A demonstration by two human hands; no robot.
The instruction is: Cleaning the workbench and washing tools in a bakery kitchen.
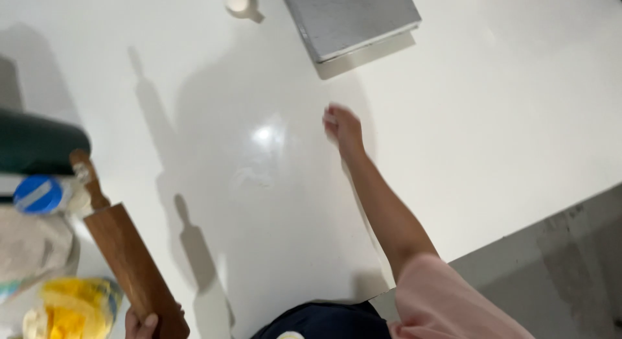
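Note:
My left hand [139, 325] at the bottom edge grips the near end of a wooden rolling pin [126, 248], which points up and to the left above the white counter [492, 131]. Only its thumb and a knuckle show. My right hand [343, 126] reaches out over the middle of the counter with its fingers curled shut; whether it holds anything I cannot tell. A faint dusting of flour [254, 177] lies on the counter left of that hand.
A grey metal baking tray [350, 18] sits at the top. At the left stand a dark green container [39, 141], a blue-lidded bottle [40, 194], a cloth-like bag [32, 245] and a yellow packet [74, 310]. The counter's edge runs along the lower right.

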